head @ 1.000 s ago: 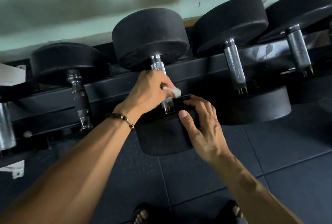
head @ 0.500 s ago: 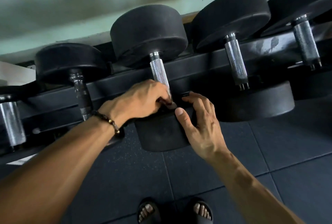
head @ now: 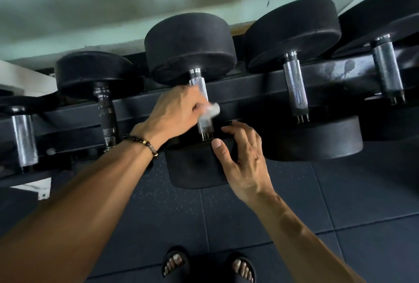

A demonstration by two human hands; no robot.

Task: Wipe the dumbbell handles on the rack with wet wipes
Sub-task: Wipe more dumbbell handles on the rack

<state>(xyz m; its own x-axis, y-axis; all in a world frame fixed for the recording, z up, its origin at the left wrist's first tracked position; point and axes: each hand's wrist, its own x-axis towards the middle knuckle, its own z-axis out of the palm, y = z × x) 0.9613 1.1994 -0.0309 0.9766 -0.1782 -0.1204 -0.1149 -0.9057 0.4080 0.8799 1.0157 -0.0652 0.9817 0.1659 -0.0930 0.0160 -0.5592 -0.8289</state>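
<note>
A black dumbbell lies on the dark rack point(head: 249, 92), its chrome knurled handle point(head: 199, 85) running toward me. My left hand point(head: 174, 112) is wrapped around the middle of that handle with a white wet wipe point(head: 212, 109) pinched against the metal; part of the wipe sticks out to the right of the fingers. My right hand point(head: 240, 153) holds the near black head point(head: 192, 169) of the same dumbbell, thumb on its front face and fingers curled over its top edge.
More dumbbells sit on the rack: one with a dark worn handle point(head: 105, 115) to the left, one with a chrome handle point(head: 294, 87) and another point(head: 387, 69) to the right. Dark rubber floor tiles point(head: 317, 203) and my sandalled feet point(head: 208, 264) lie below.
My left hand slid down to the near end of the handle, then back up toward its middle with the wipe. My right hand stayed on the near head.
</note>
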